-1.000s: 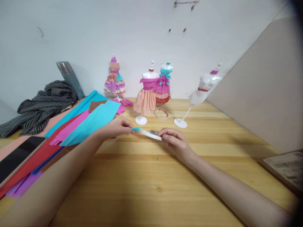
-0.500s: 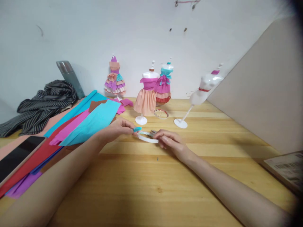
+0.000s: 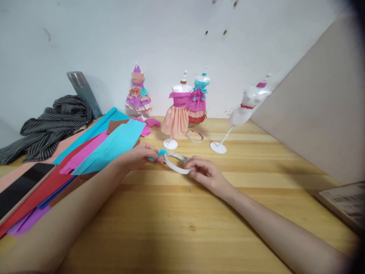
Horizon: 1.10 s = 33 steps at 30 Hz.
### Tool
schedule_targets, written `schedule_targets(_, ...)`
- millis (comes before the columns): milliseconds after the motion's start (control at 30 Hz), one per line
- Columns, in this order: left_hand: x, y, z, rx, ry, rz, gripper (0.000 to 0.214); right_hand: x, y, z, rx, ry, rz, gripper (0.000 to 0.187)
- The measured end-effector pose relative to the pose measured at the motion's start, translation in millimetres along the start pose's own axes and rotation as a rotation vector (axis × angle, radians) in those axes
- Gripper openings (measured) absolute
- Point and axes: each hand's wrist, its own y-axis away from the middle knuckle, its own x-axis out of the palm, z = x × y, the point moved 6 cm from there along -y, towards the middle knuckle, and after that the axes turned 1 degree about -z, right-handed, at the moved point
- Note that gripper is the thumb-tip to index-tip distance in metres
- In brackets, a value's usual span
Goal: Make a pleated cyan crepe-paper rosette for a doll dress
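Observation:
My left hand (image 3: pixel 139 156) pinches a small scrap of blue paper (image 3: pixel 162 152) just over the wooden table (image 3: pixel 182 213). Right beside it, my right hand (image 3: pixel 203 174) grips a white tape roll (image 3: pixel 174 164), tilted so that its ring faces me. The blue scrap touches the roll's left edge. Both hands meet near the table's middle, in front of the little mannequins.
Several small mannequins stand at the back: three in paper dresses (image 3: pixel 138 95) (image 3: pixel 176 114) (image 3: pixel 198 101) and a bare white one (image 3: pixel 242 112). Coloured paper sheets (image 3: pixel 111 146), a phone (image 3: pixel 19 188), a striped cloth (image 3: pixel 54 121) and a metal flask (image 3: pixel 82 93) lie left. A second tape ring (image 3: pixel 194 136) and a cardboard panel (image 3: pixel 313 106) are right.
My right hand has turned the tape roll from edge-on to show its ring and shifted slightly left. The left hand keeps its pinch on the blue scrap against the roll.

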Motion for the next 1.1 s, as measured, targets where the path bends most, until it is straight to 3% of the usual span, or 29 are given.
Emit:
schedule_targets(167,19.1,3.5,-3.7,0.029,0.294,0.082,0.01,2.6,-2.6,5.0,-0.101,0.089,0.045,0.01)
schedule_targets(300,28.3,5.7,-11.9,0.091,0.341,0.043,0.009,5.2,-3.0,3.3,-0.182,0.165,0.049,0.015)
schedule_targets(500,29.3,3.4,-6.8,0.055,0.322,-0.036,0.008,12.0,3.7,5.9,-0.293,0.397,0.035,0.022)
schedule_targets(733,31.9,3.3,-6.1,0.062,0.305,-0.022,0.01,10.5,5.5,3.9,-0.268,0.484,0.013,0.027)
schedule_targets(833,33.3,2.6,-4.3,0.055,0.349,-0.059,0.009,12.3,4.7,2.2,-0.209,0.49,0.063,0.034)
schedule_targets(967,38.2,0.5,0.5,0.049,0.435,-0.112,0.009,12.0,4.4,9.1,-0.133,0.321,0.138,0.043)
schedule_targets(1100,50.1,-0.7,4.3,0.051,0.449,-0.109,0.008,-2.0,5.1,15.6,-0.075,0.212,-0.038,0.031)
